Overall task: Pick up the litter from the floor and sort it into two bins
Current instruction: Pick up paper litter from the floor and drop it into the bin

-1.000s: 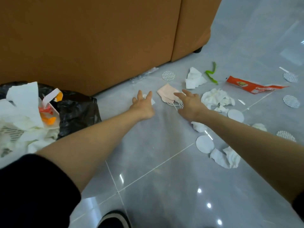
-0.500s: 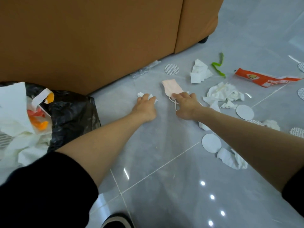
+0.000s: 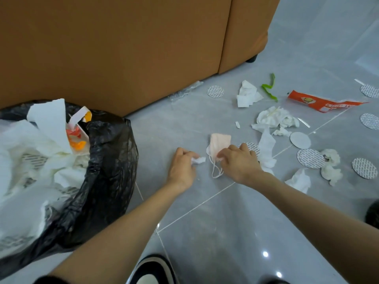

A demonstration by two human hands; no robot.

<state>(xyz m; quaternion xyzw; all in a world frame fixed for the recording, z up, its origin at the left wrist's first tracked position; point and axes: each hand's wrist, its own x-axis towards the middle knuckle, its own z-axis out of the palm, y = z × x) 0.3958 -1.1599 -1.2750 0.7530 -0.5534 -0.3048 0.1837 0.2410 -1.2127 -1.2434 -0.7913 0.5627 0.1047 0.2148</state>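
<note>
Floor [image 3: 225, 232]: glossy grey tile, pale grout lines, ceiling lights reflecting near me. My shoe [image 3: 153, 271] at bottom edge. Black-bagged bin [image 3: 106, 171] stands left, against the brown sofa [image 3: 123, 48]. Clear plastic wrapper [image 3: 184, 91] at the sofa base, patterned disc [image 3: 215, 91] just beside it. Further right: folded tissue [image 3: 247, 95], green strip [image 3: 269, 90], red wrapper [image 3: 322, 103]. Mid-right: crumpled tissue pile [image 3: 272, 118], small white scrap [image 3: 237, 124], long tissue strip [image 3: 266, 149], plain white disc [image 3: 300, 140]. Nearer: two overlapping patterned discs [image 3: 310, 158] touching tissue balls [image 3: 331, 174], another tissue [image 3: 299, 180], lone disc [image 3: 364, 168]. Two more discs [image 3: 370, 121] at the right edge.
</note>
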